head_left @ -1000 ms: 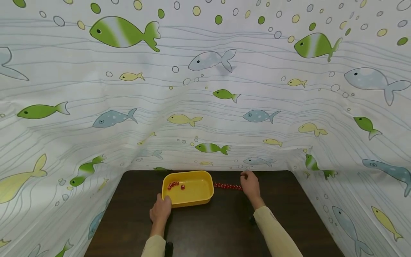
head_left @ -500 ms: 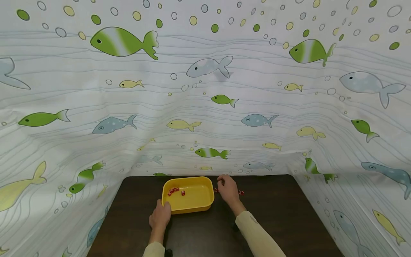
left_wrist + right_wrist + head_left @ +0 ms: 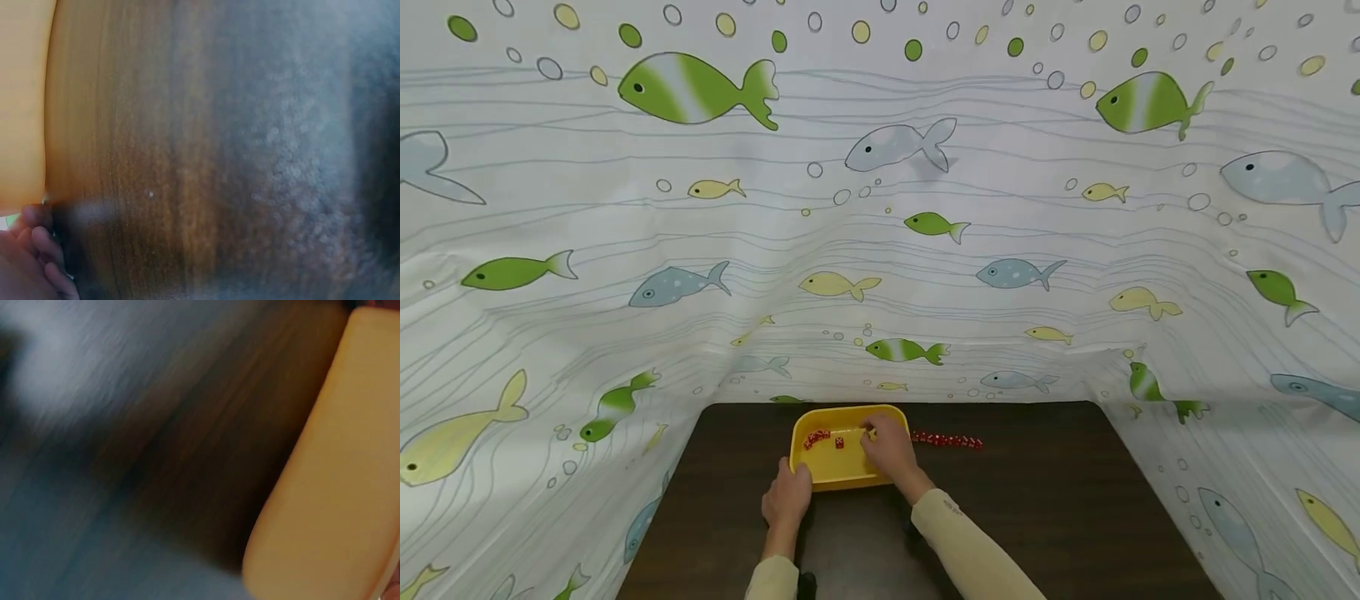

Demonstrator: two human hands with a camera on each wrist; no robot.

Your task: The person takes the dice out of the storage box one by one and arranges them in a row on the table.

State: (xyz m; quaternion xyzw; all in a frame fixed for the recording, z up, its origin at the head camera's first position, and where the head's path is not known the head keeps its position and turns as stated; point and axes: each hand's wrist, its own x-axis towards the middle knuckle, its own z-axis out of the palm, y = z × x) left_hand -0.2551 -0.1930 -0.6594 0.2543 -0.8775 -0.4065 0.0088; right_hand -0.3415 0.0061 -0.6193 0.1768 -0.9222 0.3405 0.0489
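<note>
Several dice (image 3: 947, 440) at lower right of centre risked scattering if the right hand (image 3: 891, 450), its hold impossible to tell, swung low; the left hand (image 3: 788, 493) gripped the tray (image 3: 850, 482).

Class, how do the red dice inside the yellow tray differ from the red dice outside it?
The inside dice rest within the yellow tray; the outside dice lie on the dark table, to the tray's right. The visible inside dice form a short curved cluster with one die apart; the outside dice form a longer, nearly straight row. Both sets are small red cubes with pale spots.
</note>
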